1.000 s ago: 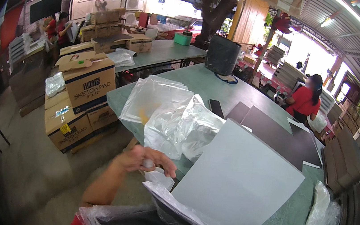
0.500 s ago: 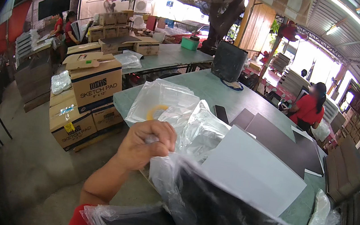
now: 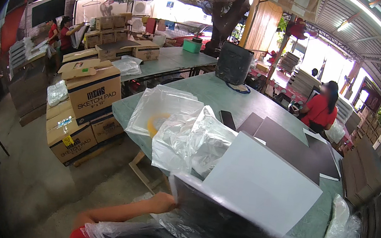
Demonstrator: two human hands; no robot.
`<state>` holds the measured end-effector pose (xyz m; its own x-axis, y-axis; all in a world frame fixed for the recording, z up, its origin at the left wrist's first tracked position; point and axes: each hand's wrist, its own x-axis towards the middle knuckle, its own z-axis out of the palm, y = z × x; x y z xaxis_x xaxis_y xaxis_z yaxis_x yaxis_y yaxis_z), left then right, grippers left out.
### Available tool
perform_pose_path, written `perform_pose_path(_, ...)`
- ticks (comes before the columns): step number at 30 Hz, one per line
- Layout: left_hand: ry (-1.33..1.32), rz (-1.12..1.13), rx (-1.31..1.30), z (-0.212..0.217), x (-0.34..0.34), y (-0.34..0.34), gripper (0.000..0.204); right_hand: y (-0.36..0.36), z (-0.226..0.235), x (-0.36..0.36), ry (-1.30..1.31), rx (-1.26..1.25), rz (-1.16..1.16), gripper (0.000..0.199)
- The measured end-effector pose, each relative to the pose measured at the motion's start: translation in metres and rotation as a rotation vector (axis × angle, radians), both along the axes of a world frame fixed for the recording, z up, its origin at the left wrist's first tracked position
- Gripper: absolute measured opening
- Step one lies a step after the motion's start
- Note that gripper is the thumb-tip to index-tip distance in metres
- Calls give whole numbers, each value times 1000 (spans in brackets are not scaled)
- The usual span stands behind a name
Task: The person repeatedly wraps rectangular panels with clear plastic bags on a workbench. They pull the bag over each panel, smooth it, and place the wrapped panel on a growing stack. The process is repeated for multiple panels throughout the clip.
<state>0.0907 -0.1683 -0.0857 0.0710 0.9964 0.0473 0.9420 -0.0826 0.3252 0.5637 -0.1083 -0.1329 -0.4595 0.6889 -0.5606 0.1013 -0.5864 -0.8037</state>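
Low in the middle, a large dark flat board [image 3: 239, 222] is held tilted, with a shiny clear film along its edges. At its left edge my left hand [image 3: 162, 204] is closed, gripping the clear plastic bag [image 3: 176, 224] that hangs there. More clear plastic lies across my left arm and lap. My right hand is not in view. Just beyond the board, a pale grey-white sheet [image 3: 263, 182] rests on the green table [image 3: 199, 89]. Left of it lies a crumpled pile of clear plastic bags [image 3: 197, 139], with a yellow tape roll [image 3: 155, 123] partly beneath them.
Dark boards [image 3: 289, 148] and a phone [image 3: 227, 120] lie farther back on the table. A black-wrapped block [image 3: 234, 63] stands at its far end. Cardboard boxes [image 3: 91, 95] are stacked at left. A person in red [image 3: 320, 109] works at right; others are at far left.
My left hand has moved down from above the board's upper corner to its left edge, drawing the plastic down. The board's corner now shows more. Fingers at the bottom edge have gone from view.
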Motion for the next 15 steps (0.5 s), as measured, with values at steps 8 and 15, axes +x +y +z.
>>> perform_pose_path(8, 59, 56, -210, -154, -152, -72, 20, 13, -22, 6, 23, -40, 42, 35)
perform_pose_path(15, 344, 577, 235, 60, -175, 18, 11, -3, -27, -3, 14, 78, 134, 40)
